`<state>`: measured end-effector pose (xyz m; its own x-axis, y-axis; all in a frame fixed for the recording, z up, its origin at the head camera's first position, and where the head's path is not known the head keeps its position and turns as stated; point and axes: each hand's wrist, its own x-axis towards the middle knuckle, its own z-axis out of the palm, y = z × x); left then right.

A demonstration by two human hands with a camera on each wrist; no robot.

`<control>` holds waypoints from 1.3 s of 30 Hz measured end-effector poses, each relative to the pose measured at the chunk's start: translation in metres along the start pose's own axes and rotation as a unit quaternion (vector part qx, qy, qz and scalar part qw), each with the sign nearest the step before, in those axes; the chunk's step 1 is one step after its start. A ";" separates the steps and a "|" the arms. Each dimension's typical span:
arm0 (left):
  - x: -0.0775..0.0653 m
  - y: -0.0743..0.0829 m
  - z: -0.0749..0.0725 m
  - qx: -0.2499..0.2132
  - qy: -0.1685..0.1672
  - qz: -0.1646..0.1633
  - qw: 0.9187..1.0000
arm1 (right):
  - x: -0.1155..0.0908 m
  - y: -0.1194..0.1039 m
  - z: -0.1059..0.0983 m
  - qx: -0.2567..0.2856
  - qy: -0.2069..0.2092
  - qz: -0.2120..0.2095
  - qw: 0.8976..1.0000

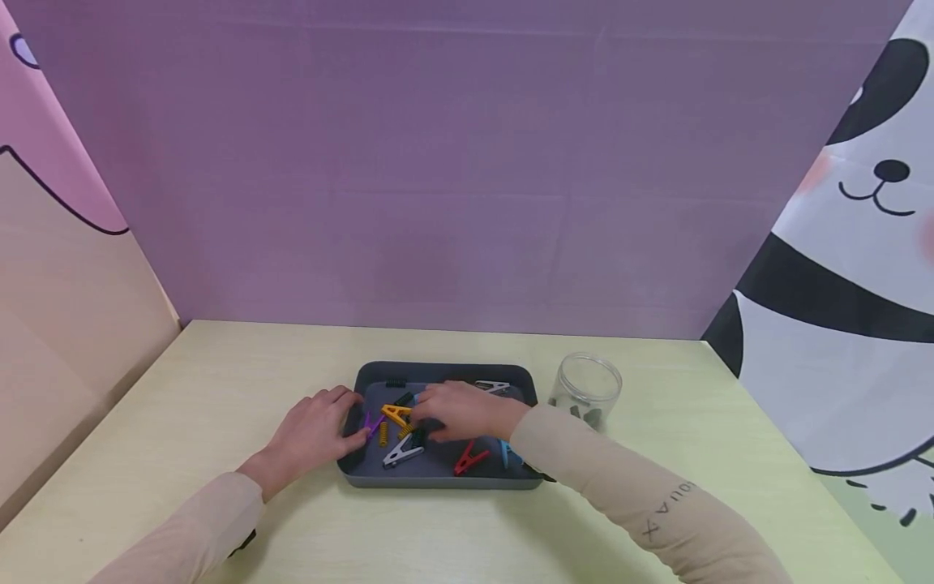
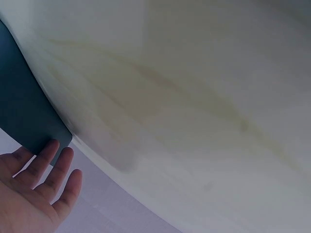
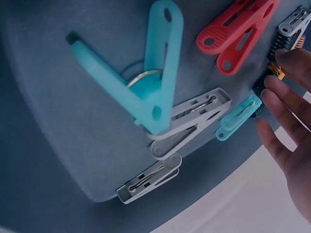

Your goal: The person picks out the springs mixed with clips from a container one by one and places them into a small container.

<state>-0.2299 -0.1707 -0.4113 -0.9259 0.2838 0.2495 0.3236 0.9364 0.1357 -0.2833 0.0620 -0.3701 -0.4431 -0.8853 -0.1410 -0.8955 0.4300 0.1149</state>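
Observation:
My left hand (image 1: 314,430) is at the left rim of the dark grey tray (image 1: 438,482). In the left wrist view its fingers (image 2: 60,167) are fairly straight against the tray's outer wall. A purple clothespin (image 1: 374,425) lies beside its thumb. Inside the tray, my right hand (image 1: 463,411) hovers low with fingers spread apart near a yellow clothespin (image 1: 396,414) and a black spring (image 1: 418,438). Its fingertips partly hide small parts there. Below them lies a white-and-black clothespin (image 1: 401,453); a red clothespin (image 1: 469,459) lies to the right.
A clear jar (image 1: 587,381) with dark pieces inside stands right of the tray. Blue (image 3: 160,63) and grey (image 3: 150,179) clothespins lie in the tray, with yellow springs (image 1: 383,434) at its left. A purple backdrop (image 1: 452,178) rises behind the table.

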 end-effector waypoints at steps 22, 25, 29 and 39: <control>0.000 0.001 -0.001 -0.003 0.001 0.000 1.000 | 0.001 -0.008 -0.002 -0.018 -0.019 0.001 1.000; 0.000 0.001 -0.001 -0.004 0.002 0.000 1.000 | 0.001 -0.008 -0.002 -0.023 -0.021 0.000 1.000; 0.000 0.001 -0.001 -0.003 0.002 0.001 1.000 | 0.001 -0.008 -0.002 -0.027 -0.021 -0.002 0.999; 0.000 0.000 -0.001 -0.004 0.002 0.001 1.000 | -0.002 -0.002 -0.001 -0.024 -0.015 0.004 1.000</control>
<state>-0.2293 -0.1705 -0.4107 -0.9249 0.2842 0.2525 0.3259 0.9347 0.1421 -0.2804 0.0631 -0.3688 -0.4523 -0.8757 -0.1693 -0.8891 0.4278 0.1628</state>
